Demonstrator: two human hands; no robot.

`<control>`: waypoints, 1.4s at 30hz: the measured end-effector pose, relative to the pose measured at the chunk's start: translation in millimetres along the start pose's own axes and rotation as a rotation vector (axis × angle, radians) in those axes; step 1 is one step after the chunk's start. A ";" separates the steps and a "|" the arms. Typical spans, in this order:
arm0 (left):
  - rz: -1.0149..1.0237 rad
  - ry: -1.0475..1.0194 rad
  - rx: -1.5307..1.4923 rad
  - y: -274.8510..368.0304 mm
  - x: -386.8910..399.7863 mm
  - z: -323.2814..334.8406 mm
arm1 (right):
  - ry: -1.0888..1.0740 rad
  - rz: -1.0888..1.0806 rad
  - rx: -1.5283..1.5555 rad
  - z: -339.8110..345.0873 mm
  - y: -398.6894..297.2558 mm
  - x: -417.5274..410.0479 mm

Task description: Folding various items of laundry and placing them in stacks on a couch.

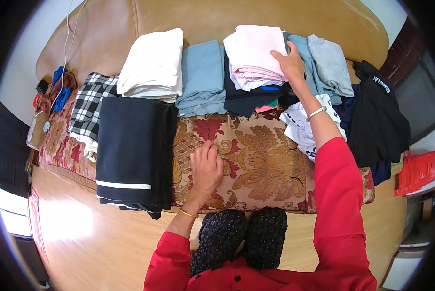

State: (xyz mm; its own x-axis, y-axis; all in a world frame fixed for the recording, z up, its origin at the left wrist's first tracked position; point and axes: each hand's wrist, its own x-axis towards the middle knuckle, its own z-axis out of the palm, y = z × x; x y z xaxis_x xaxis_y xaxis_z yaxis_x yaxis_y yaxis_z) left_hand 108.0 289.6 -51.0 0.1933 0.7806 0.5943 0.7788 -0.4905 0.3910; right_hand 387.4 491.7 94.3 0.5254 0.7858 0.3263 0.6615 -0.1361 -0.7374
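Note:
My right hand point(292, 63) lies at the right edge of a folded pink garment point(255, 51) atop a stack, thumb on the cloth and fingers at its side; whether it grips is unclear. My left hand point(207, 163) rests loosely curled on the patterned seat cover point(268, 163), holding no garment. To its left lies a pile of folded black clothes with white stripes point(128, 145). Along the backrest are folded white clothes point(153, 65), folded blue-grey clothes point(203, 78) and a light grey garment point(330, 62). A white printed garment point(301, 123) lies beneath my right forearm.
A black-and-white checked garment point(92, 102) lies left, near blue and brown cloth bundles point(61, 91) and a hanging white cable point(66, 47). Black clothing point(379, 120) drapes over the sofa's right end, beside a red plastic object point(417, 172). The tan sofa backrest point(203, 18) rises behind.

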 end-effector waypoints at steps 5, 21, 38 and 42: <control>-0.015 -0.022 -0.034 3.1 0.7 1.1 | -0.306 -0.465 0.401 -1.2 26.6 39.8; -0.009 -0.040 -0.006 7.0 -1.0 1.6 | -0.156 -0.553 -0.447 69.4 -28.8 -27.4; 0.045 0.045 0.008 1.8 -2.0 8.0 | -0.074 -0.515 -0.485 -153.7 158.6 -162.8; 0.028 0.025 -0.007 4.7 -5.3 6.8 | -0.272 -0.103 -0.109 -144.6 146.5 -181.2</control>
State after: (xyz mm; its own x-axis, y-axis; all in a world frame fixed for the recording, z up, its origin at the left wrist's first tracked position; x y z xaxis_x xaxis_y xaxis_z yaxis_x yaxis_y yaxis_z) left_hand 114.6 285.8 -57.1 0.1999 0.7566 0.6226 0.7694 -0.5147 0.3784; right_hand 466.6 242.1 12.6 0.2996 0.9296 0.2148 0.7653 -0.0997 -0.6359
